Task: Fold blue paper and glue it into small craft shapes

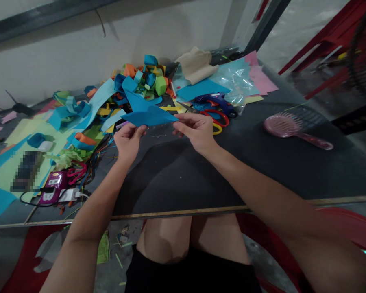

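A folded blue paper sheet (148,115) is held above the dark table (262,162) between both hands. My left hand (128,140) pinches its lower left edge from beneath, fingers closed on the paper. My right hand (195,129) pinches the pointed right tip, fingers curled. Behind the paper lies a heap of folded paper strips and loops (140,81) in blue, green and orange.
Scissors with red, blue and yellow handles (216,112) lie right of the paper. A pink hairbrush (293,130) rests at the right. Coloured sheets and a clear plastic bag (238,79) lie at the back. A purple device (53,191) with cables sits at the left. Red chairs (332,36) stand beyond.
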The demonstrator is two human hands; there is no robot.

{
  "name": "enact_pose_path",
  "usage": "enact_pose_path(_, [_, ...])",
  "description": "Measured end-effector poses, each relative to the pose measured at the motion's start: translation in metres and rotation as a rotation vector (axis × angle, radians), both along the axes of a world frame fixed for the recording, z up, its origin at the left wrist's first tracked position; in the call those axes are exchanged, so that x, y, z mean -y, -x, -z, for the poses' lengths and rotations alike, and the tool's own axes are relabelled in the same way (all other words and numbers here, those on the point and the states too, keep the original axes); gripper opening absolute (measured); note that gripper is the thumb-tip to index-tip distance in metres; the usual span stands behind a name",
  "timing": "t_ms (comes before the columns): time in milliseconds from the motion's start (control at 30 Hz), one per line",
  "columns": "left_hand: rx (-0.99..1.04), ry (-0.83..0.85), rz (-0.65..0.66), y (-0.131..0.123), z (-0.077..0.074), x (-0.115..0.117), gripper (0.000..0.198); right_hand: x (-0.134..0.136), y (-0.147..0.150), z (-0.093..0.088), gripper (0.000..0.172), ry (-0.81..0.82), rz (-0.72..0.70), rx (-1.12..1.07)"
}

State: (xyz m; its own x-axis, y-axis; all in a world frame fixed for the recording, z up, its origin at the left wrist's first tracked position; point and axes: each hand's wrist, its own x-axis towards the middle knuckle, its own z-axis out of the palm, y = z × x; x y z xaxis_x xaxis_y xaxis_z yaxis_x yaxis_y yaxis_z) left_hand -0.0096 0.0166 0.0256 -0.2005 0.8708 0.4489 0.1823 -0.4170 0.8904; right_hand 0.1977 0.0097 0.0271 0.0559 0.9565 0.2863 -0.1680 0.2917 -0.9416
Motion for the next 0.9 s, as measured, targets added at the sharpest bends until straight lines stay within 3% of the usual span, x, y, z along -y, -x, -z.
enact_pose_path(500, [-0.056,-0.052,-0.060,0.0016,0.0045,-0.0012,0.025,0.0002,0.0011,-0.0006,0.025,-0.010,0.027,-0.026])
enact_pose_path(900, [-0.068,-0.080,-0.015,0.0011,0.0011,0.0028,0.027,-0.0011,-0.0001,-0.0008,0.023,-0.008,0.035,-0.031])
